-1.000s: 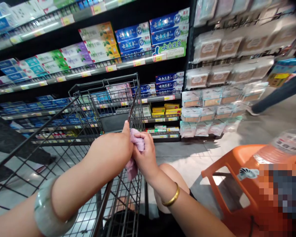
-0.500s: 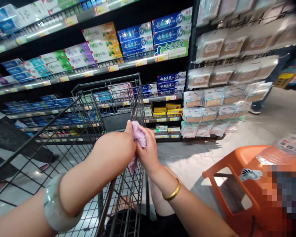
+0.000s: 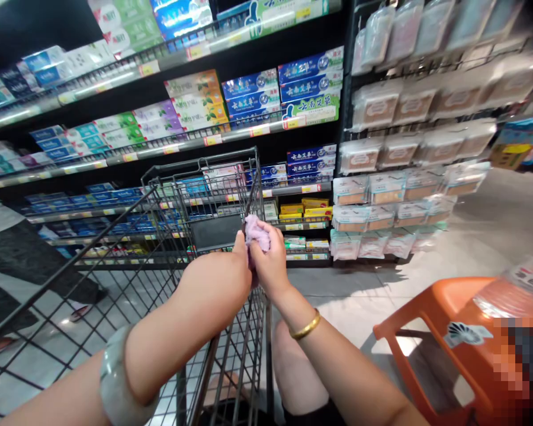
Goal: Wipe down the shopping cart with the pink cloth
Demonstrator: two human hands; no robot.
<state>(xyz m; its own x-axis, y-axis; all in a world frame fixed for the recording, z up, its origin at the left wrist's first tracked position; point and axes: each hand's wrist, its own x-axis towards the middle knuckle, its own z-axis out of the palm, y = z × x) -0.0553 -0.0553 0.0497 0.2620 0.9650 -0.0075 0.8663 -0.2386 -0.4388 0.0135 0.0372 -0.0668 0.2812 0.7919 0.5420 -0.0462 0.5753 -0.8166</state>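
Note:
A crumpled light-purple cloth (image 3: 258, 235) is pressed around the upper side rail of a dark metal shopping cart (image 3: 217, 337). My right hand (image 3: 270, 260), below a gold bangle, is closed on the cloth from the right side. My left hand (image 3: 226, 272), with a pale green bangle at the wrist, reaches across the cart to the same spot. Its fingers are closed against the cloth and rail, mostly hidden behind the back of the hand. The cart's dark panel (image 3: 216, 232) lies just beyond the hands.
Shelves hold many boxes (image 3: 308, 89) behind the cart. Hanging packets (image 3: 375, 109) line the rack at right. An orange stool (image 3: 453, 296) with a bottle pack (image 3: 510, 290) stands at lower right. A person in dark trousers (image 3: 31, 254) is at left.
The view has tilted up slightly, so shelves and cart sit lower. The hands have shifted a little right in the picture, and the cloth end hanging below them is less visible.

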